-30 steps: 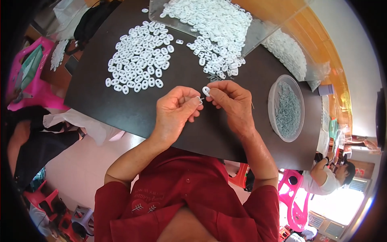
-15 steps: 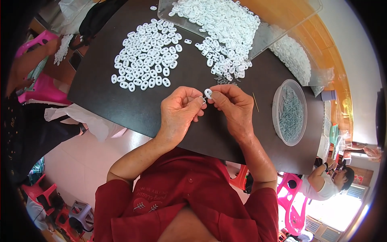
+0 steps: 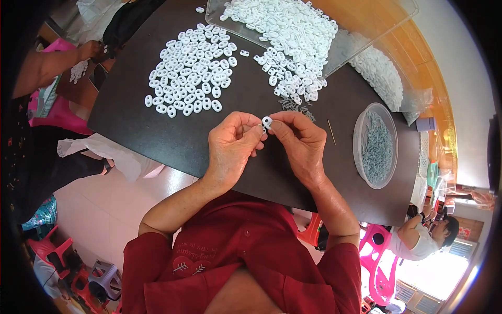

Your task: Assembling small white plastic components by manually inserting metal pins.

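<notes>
A person in a red shirt works at a dark brown table (image 3: 128, 133), both hands raised over the middle of its near edge. The right hand (image 3: 299, 146) pinches a white oval piece with holes (image 3: 267, 121) between thumb and forefinger, their tips closed on it. The left hand (image 3: 234, 147) also has its thumb and forefinger pressed together, gripping a small white part (image 3: 264, 130), mostly hidden by the fingertips. The two items meet closely; whether they touch cannot be told.

Toward the table's left edge lies a broad cluster of white ovals (image 3: 191, 70). At the far edge, a clear tray (image 3: 209, 20) holds a heap of white pieces (image 3: 285, 29), with more spilling out of it toward the hands. Small grey pins (image 3: 299, 108) lie beside that spill. A thin stick (image 3: 332, 132) rests to their right. Near the right edge, a round clear tub (image 3: 358, 152) contains many grey-blue pins (image 3: 377, 149).
</notes>
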A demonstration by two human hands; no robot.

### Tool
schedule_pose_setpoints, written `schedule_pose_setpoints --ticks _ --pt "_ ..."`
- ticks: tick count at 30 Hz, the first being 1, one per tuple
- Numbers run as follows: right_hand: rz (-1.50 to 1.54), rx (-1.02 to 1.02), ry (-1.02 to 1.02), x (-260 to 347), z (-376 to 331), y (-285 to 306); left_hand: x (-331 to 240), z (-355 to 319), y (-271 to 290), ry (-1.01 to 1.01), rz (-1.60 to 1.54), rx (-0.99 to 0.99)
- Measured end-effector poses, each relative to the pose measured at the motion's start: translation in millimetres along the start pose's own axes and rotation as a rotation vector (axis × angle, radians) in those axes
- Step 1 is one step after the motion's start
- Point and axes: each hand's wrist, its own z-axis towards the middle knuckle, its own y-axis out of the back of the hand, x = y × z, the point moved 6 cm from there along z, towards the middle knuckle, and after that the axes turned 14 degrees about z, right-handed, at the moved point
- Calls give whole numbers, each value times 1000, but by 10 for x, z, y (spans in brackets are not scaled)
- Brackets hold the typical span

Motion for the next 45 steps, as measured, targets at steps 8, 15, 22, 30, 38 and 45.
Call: schedule_pose_setpoints --ticks 8,15,22,30,38,45 --pt "-67 50 63 5 -7 -14 -19 -1 1 -127 -82 14" --pt "-206 111 151 92 -2 -63 -16 -15 -11 -183 -100 8" --pt "-272 100 230 182 -62 -143 -71 -4 -6 -156 -166 15" --pt "-296 91 364 188 -90 -111 -94 -25 -20 -145 -146 49" --pt "-482 52 599 302 -112 -159 -100 -44 -20 -174 -97 66" --pt "-458 49 606 284 -125 -170 -104 -57 26 -242 -76 85"
